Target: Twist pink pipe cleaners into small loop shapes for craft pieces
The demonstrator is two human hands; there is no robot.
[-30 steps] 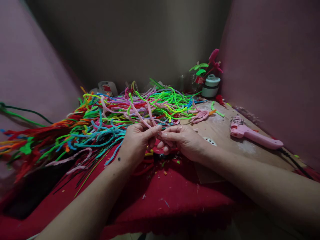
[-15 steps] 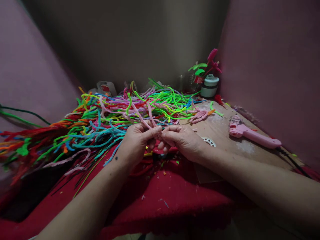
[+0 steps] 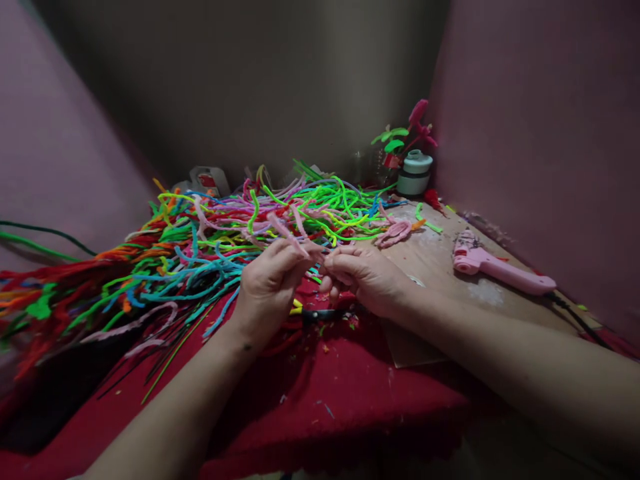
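Pinching a pink pipe cleaner (image 3: 293, 235), both hands' grips angle it up-left.

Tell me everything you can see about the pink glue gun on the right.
The pink glue gun lies on its side on the brown board, right of both hands and untouched. It looks like glossy plastic, all pink: a bulkier end toward the back, a long slim part running forward and right. A dark cord leaves that near end. Whitish smears mark the board beside it.
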